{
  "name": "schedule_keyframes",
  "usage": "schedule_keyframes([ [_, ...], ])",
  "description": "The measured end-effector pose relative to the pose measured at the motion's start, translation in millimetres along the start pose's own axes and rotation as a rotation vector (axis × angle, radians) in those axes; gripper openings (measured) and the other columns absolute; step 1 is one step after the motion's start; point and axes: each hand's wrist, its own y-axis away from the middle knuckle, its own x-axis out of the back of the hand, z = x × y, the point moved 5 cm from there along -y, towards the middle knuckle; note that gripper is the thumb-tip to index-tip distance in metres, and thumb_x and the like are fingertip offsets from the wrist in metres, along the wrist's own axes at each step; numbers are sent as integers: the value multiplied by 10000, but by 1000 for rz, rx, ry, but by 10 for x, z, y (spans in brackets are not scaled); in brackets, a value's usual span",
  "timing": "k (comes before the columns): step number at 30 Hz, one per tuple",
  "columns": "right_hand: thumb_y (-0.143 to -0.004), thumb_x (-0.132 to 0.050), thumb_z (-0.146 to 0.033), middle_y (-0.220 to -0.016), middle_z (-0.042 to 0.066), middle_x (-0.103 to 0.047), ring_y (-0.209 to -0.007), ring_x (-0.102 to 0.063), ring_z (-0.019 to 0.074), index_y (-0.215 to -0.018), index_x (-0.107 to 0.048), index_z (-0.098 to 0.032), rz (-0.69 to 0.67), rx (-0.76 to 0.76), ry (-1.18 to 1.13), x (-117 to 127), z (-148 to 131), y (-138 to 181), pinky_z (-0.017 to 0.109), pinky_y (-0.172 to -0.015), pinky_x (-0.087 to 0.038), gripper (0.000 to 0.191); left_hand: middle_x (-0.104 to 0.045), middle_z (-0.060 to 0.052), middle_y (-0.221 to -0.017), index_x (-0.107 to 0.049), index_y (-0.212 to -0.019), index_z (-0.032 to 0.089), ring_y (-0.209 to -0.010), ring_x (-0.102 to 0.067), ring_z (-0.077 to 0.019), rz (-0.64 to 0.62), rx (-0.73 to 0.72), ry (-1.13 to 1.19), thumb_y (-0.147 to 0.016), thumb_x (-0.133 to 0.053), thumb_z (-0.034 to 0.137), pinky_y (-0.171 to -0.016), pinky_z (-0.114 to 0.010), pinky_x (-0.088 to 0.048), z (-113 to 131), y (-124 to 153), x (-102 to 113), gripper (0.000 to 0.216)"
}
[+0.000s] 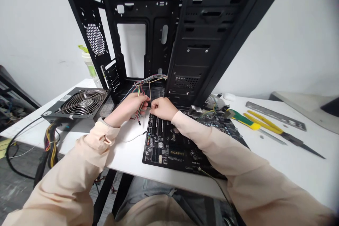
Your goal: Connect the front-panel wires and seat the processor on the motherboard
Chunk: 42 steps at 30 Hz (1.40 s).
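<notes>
Our bundle of thin multicoloured wires (149,82) arcs from the black computer case (185,35) down to mid-frame. Our left hand (127,108) clenches its grip around them, while our right hand (163,108) pinches a strand, just above the Gigabyte motherboard (164,148) lying on the white desk (127,160), with the power supply (78,104) at left.
</notes>
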Motion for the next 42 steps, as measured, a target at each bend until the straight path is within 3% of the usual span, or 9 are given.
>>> schedule_keyframes([
  [6, -725, -648, -196, -550, -47, -560, -548, -488, 76, -578, -603, -155, -37, 46, -29, 96, -39, 1, 199, -585, -362, 159, -519, 12, -580, -565, -705, 134, -461, -504, -81, -5, -12, 21, -862, -467, 98, -455, -191, -399, -23, -33, 13, 189],
  [14, -740, -613, -92, -671, 9, -678, -645, -584, 111, -576, -653, -160, -89, 79, 61, 115, -59, -8, 215, -645, -401, 181, -511, 17, -558, -548, -674, 146, -433, -477, -78, -3, 4, 39, -859, -496, 112, -447, -195, -379, -79, -70, -3, 195],
  [24, -759, -650, -90, -708, 34, -706, -713, -628, 151, -657, -717, -167, -135, 159, 204, 77, -88, 18, 241, -707, -418, 144, -509, 13, -560, -543, -654, 145, -432, -472, -84, 4, -5, 18, -860, -509, 129, -445, -211, -381, -42, -42, -9, 210],
  [37, -755, -599, -193, -694, 59, -682, -683, -614, 167, -669, -715, -169, -99, 77, 391, 71, -98, 28, 258, -666, -400, 147, -524, 10, -536, -562, -655, 141, -396, -468, -82, 3, -28, 6, -851, -516, 110, -410, -203, -372, -30, -33, -46, 203],
  [42, -706, -569, -183, -773, 105, -698, -759, -652, 235, -709, -730, -178, -74, 22, 434, 86, -171, 42, 300, -690, -435, 161, -530, 2, -526, -568, -629, 138, -395, -474, -90, 25, -37, 21, -847, -518, 104, -405, -209, -365, -18, -43, -39, 226],
])
